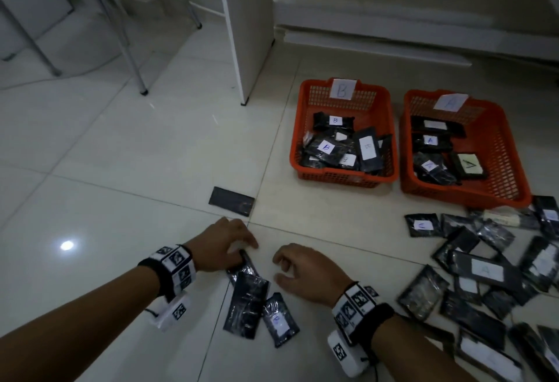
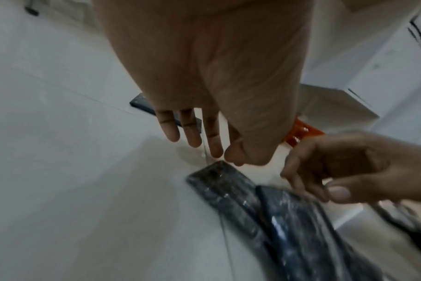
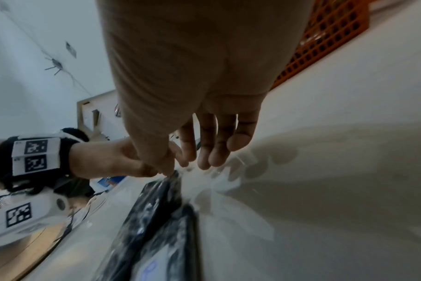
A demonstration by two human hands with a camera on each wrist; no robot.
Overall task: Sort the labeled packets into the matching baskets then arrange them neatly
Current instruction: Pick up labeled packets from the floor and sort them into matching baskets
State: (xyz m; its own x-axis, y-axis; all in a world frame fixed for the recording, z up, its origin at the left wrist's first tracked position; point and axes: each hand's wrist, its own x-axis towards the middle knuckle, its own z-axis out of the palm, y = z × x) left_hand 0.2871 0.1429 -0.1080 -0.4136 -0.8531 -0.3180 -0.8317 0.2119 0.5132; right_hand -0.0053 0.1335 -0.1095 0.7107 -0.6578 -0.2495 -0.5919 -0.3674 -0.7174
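Three black packets lie close together on the white tiled floor. My left hand (image 1: 242,248) (image 2: 225,157) hovers over the far end of the uppermost packet (image 1: 242,266) (image 2: 228,188), fingers fairly straight, thumb tip at its edge, gripping nothing. Just right of it is my right hand (image 1: 279,269) (image 3: 187,161), fingers loosely curled and empty. Below lie a larger packet (image 1: 246,306) and one with a white label (image 1: 279,319) (image 3: 161,256). Orange basket B (image 1: 298,127) and orange basket A (image 1: 496,145) stand at the back right, each holding several labeled packets.
A big heap of black packets (image 1: 484,272) covers the floor at the right, in front of basket A. One lone dark packet (image 1: 231,201) lies ahead of my left hand. A white cabinet panel (image 1: 248,33) and metal legs (image 1: 133,48) stand further back.
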